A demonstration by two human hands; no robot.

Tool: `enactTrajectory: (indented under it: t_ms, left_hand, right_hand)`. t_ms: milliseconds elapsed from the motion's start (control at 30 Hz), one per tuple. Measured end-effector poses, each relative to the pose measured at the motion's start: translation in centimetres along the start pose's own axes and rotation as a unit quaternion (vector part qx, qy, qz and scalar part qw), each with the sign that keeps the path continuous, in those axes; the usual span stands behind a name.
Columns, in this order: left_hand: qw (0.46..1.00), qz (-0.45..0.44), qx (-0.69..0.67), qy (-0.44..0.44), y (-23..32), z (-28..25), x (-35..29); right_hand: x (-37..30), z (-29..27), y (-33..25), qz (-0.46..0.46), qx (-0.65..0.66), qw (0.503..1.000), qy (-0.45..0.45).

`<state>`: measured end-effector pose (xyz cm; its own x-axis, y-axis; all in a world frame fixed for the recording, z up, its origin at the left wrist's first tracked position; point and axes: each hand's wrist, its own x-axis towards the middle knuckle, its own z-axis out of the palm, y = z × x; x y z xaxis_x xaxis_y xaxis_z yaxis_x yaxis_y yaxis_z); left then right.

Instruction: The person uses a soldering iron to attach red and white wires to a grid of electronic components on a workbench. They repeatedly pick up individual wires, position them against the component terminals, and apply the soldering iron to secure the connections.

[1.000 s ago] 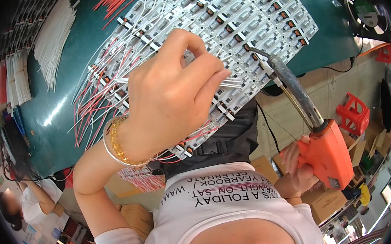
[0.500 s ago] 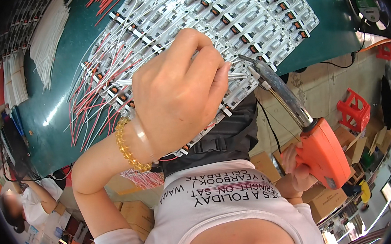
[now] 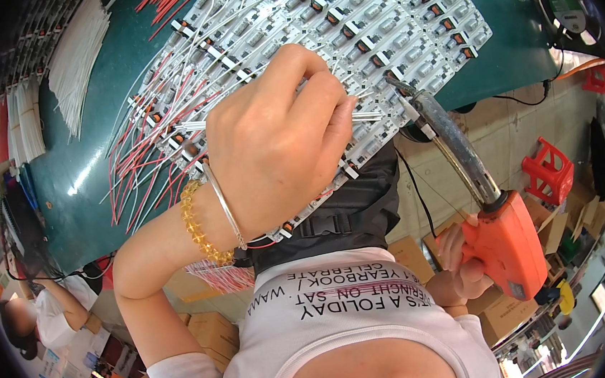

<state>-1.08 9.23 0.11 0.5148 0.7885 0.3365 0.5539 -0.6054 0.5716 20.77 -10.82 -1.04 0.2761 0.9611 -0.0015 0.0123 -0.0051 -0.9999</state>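
My left hand (image 3: 279, 130) is closed over the circuit board panel (image 3: 404, 32), its fingertips pinching a small bunch of white wires (image 3: 367, 117). The wires' ends stick out on both sides of the hand. My right hand (image 3: 465, 265) grips the orange handle of a soldering gun (image 3: 509, 246). Its dark, worn barrel slants up to the left, with the tip over the panel, just right of the white wire ends. I cannot tell whether the tip touches the board. Many red and white wires hang from the panel's left part. My left palm hides part of the boards.
The panel lies on a green table (image 3: 80, 201). Bundles of white wires (image 3: 79, 64) and red wires (image 3: 164, 7) lie at the far left. A black fan (image 3: 567, 11) stands far right. A red stool (image 3: 549, 171) and cardboard boxes are on the floor. Another person (image 3: 58, 311) sits at left.
The soldering gun has shifted right, its tip drawing away from the white wire ends. My left hand stays almost where it was, still holding the wires; its clear bangle has turned slightly.
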Motion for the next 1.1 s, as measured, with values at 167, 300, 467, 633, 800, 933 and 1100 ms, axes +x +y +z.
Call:
enactTrajectory:
  t_ms: [167, 300, 467, 633, 800, 933, 1100]
  left_hand:
    - [1.0, 0.011, -0.023, -0.009, 0.2, -0.2, 0.2]
    - [0.999, 0.031, -0.036, -0.014, 0.3, -0.1, 0.4]
    - [0.999, 0.03, 0.002, -0.033, 0.4, 0.1, 0.1]
    - [0.999, 0.036, -0.001, -0.025, 0.7, 0.6, 0.4]
    - [0.999, 0.035, 0.009, -0.019, 0.8, 1.0, 0.2]
    - [0.999, 0.046, 0.018, -0.01, 0.7, 1.2, 0.1]
    - [0.998, 0.05, 0.037, 0.003, 0.7, 1.3, 0.0]
  right_hand:
    - [0.0, 0.1, -0.2, 0.004, -0.004, 1.0, 0.017]
    - [-0.2, -0.1, -0.3, 0.012, 0.029, 0.999, 0.013]
    - [-1.9, -1.2, 0.7, 0.018, -0.001, 0.999, 0.035]
    - [-1.5, -1.4, 0.6, -0.001, -0.063, 0.998, 0.007]
    - [-1.9, -0.5, -1.2, 0.177, -0.078, 0.977, 0.088]
    - [-2.5, -3.0, 0.5, 0.057, -0.137, 0.989, -0.015]
    - [-1.6, -1.7, 0.6, -0.01, -0.058, 0.998, -0.002]
